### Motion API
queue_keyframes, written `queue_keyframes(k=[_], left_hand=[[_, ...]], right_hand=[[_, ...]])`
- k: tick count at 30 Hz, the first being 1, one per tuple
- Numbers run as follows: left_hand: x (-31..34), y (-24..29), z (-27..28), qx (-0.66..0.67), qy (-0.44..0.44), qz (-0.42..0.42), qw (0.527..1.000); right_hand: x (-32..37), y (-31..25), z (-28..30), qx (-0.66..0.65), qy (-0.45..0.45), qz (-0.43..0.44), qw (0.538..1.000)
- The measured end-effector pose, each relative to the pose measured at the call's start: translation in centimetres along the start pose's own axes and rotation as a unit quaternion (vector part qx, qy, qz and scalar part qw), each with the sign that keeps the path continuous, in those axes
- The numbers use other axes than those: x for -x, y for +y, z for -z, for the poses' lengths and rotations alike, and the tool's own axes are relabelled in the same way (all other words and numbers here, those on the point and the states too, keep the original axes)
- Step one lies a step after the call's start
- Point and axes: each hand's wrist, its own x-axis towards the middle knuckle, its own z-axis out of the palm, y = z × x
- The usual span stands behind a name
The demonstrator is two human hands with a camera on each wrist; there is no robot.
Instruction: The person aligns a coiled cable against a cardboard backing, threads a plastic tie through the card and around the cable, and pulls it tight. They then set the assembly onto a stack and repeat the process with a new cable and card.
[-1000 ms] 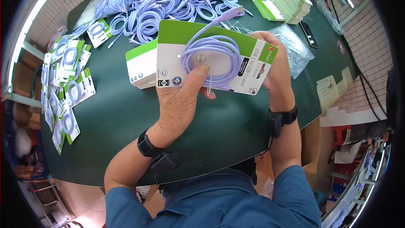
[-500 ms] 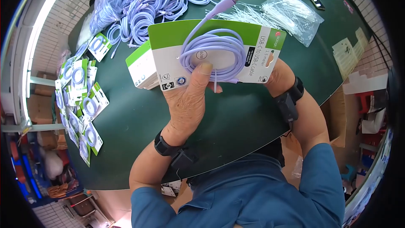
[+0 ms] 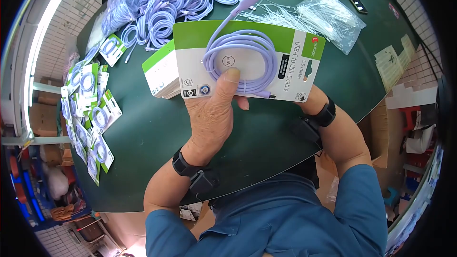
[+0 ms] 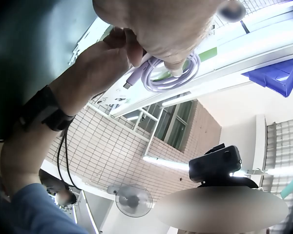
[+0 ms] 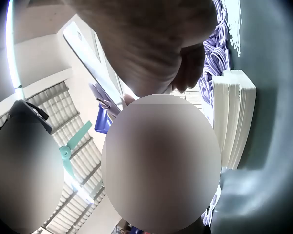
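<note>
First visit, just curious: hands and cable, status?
Left hand gripping card, coiled cable on its front. Right hand behind card, grip unclear. Card blocks head view.

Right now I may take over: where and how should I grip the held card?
Probably pinch the card by its green top edge, right of the plug, from the table's far side: it's flat and exposed there; the left hand grips below, the right hand is behind.
</note>
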Motion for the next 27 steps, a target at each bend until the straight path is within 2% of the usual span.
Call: queue_keyframes(k=[3,4,7,8,11,16,17,18,19,20,22,23,24,25,27], left_hand=[[0.1,0.1,-0.1,0.009,0.006,0.017,1.0],[0.1,0.1,-0.2,0.016,0.014,0.026,0.999],[0.1,0.1,-0.4,0.022,0.026,0.035,0.999],[0.1,0.1,-0.5,0.019,0.03,0.035,0.999],[0.1,-0.2,-0.3,0.009,0.033,0.036,0.999],[0.0,-0.5,0.0,0.001,0.042,0.043,0.998],[0.0,-0.5,0.0,0.006,0.047,0.046,0.998],[-0.1,-0.3,0.0,0.007,0.045,0.043,0.998],[-0.2,-0.1,-0.1,-0.008,0.035,0.058,0.998],[-0.2,0.2,0.0,-0.022,0.024,0.073,0.997],[-0.3,0.8,0.0,-0.031,0.009,0.082,0.996],[-0.4,1.2,0.1,-0.027,0.013,0.117,0.993],[-0.5,1.7,0.2,-0.022,0.016,0.153,0.988],[-0.6,2.0,0.2,-0.015,0.016,0.19,0.982],[-0.4,2.1,0.3,-0.005,0.012,0.186,0.982]], right_hand=[[-0.5,1.6,-1.2,0.185,0.055,0.131,0.972],[-0.5,1.4,-1.3,0.186,0.055,0.131,0.972],[-0.4,0.3,-1.6,0.17,0.035,0.027,0.984],[-0.5,0.4,-1.6,0.17,0.035,0.027,0.984],[-0.9,1.4,-1.6,0.281,0.058,0.087,0.954],[-1.0,0.4,-2.6,0.278,0.063,0.043,0.958],[-1.1,0.1,-2.7,0.416,0.048,0.063,0.906],[-1.4,-0.2,-2.8,0.546,0.032,0.082,0.833],[-1.6,-0.5,-2.8,0.665,0.016,0.1,0.74],[-1.8,-0.3,-2.4,0.668,0.015,0.102,0.737],[-1.7,1.6,-0.9,0.524,0.038,0.093,0.846],[-1.8,1.7,-0.9,0.447,0.05,0.087,0.889],[-1.8,1.7,-1.1,0.455,0.051,0.089,0.884],[-2.1,1.8,-2.0,0.33,0.07,0.082,0.938],[-3.0,1.1,-3.1,0.075,0.113,0.067,0.988]])
